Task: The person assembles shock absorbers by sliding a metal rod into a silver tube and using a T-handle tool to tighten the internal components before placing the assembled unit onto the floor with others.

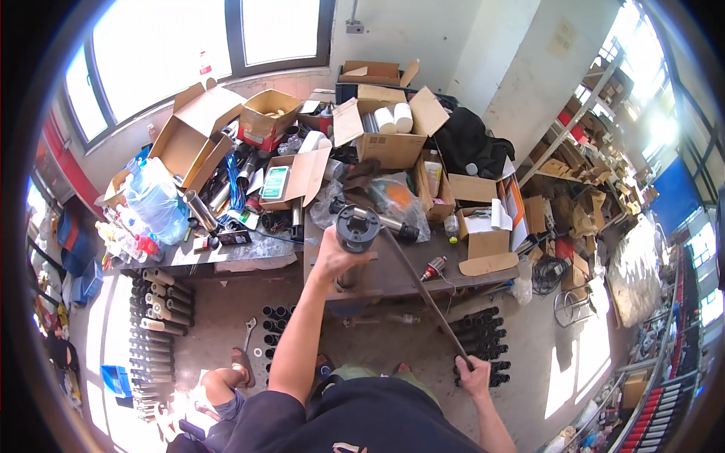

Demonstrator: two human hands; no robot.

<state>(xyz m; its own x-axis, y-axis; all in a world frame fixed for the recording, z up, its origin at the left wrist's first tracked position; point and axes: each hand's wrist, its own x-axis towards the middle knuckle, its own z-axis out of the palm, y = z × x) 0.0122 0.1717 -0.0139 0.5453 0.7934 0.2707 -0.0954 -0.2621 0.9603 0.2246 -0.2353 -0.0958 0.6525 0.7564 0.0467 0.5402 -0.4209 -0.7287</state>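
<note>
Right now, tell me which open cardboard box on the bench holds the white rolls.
The large open box at the back centre of the bench: two white rolls stand inside it. The smaller box to its left shows none.

You had two white rolls point(393, 118) in the far open box point(393, 128) and one clear water jug point(155, 198) at the left. You held one long rod point(423, 291) and one black cylindrical part point(356, 228).

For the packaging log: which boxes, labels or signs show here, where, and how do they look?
Open brown carton: bench back left, flaps up.
Small brown box with red side: beside it.
Large brown carton: bench centre back, holding white rolls.
Green-and-white label: on a box, bench middle.
Pale paper sign: on the wall, upper right.
</note>
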